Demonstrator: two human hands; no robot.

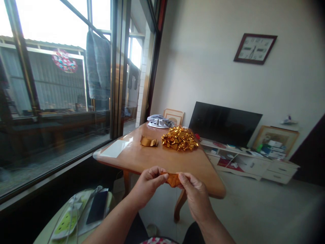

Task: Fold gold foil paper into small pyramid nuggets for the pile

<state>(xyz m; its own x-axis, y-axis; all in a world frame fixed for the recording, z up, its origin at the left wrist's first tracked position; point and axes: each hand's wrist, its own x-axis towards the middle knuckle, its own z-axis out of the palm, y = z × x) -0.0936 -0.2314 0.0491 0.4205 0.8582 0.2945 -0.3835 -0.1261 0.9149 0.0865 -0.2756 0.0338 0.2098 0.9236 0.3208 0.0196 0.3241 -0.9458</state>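
Between my two hands is a small orange-gold piece of foil (173,180), held just in front of the near edge of the wooden table (152,159). My left hand (149,184) pinches its left end between thumb and fingers. At the right end, my right hand (194,189) pinches it the same way. On the table beyond lies a heap of crumpled shiny gold foil pieces (179,138). A curved strip of gold foil (148,141) rests to the left of the heap.
A white sheet (114,148) lies at the table's left corner, and folded cloth (159,121) at its far end. Lower left, a green stool (45,234) bears a dark phone (97,206). Behind the table stand a television (223,123) and a white cabinet (256,167).
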